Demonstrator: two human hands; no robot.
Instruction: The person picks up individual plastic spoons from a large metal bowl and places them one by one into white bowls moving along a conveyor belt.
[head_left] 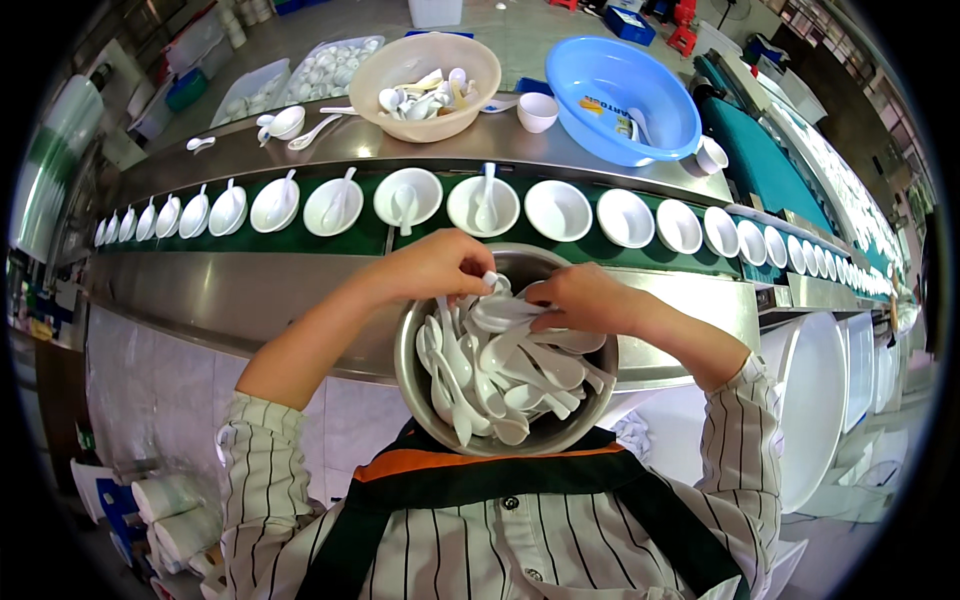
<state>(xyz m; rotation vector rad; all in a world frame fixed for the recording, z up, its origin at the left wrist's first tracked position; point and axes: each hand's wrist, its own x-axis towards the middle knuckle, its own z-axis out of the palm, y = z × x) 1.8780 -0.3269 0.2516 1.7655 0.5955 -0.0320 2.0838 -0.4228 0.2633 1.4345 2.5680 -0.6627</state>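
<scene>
In front of my body, a round metal basin (408, 375) holds a heap of white soup spoons (500, 365). Reaching over its far left rim, my left hand (440, 266) has its fingers closed at the end of a white spoon. My right hand (585, 298) is at the far right of the basin, fingertips curled on another white spoon in the heap; its grip is partly hidden. Just beyond the hands runs a row of white bowls (558, 211) on a green conveyor belt (380, 240). Bowls from the middle leftward each carry a spoon; those to the right show none.
On the steel ledge behind the belt stand a beige basin (425, 120) of spoons, a blue basin (620, 100) and a small white cup (538, 112). Loose spoons (316, 133) lie at left. A teal belt (765, 160) runs at far right, and white tubs (805, 400) stand below.
</scene>
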